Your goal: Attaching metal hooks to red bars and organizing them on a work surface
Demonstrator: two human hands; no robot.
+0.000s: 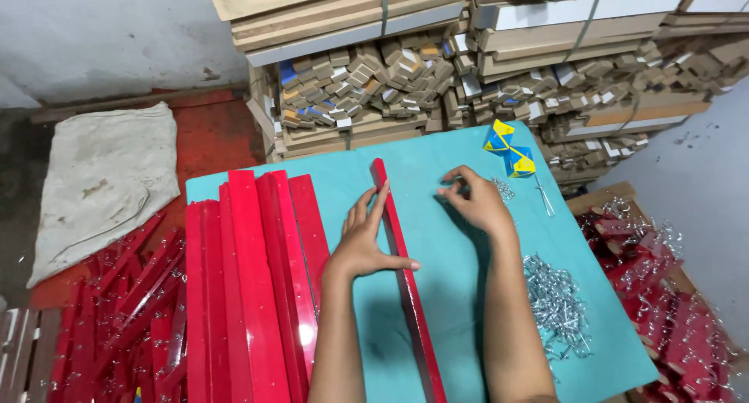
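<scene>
A long glossy red bar (411, 298) lies lengthwise on the teal tabletop (452, 270). My left hand (365, 241) rests flat against the bar's left side, fingers stretched along it and thumb across it. My right hand (477, 198) hovers to the right of the bar, its fingertips pinched together over the teal surface; whether something small is between them I cannot tell. A pile of small silver metal hooks (555, 305) lies beside my right forearm.
A stack of red bars (250, 286) covers the table's left part. More red pieces lie on the floor at left (117, 317) and in a wooden crate at right (663, 294). A blue-yellow packet (509, 147), a cloth sack (105, 181) and stacked wooden strips (468, 60) sit beyond.
</scene>
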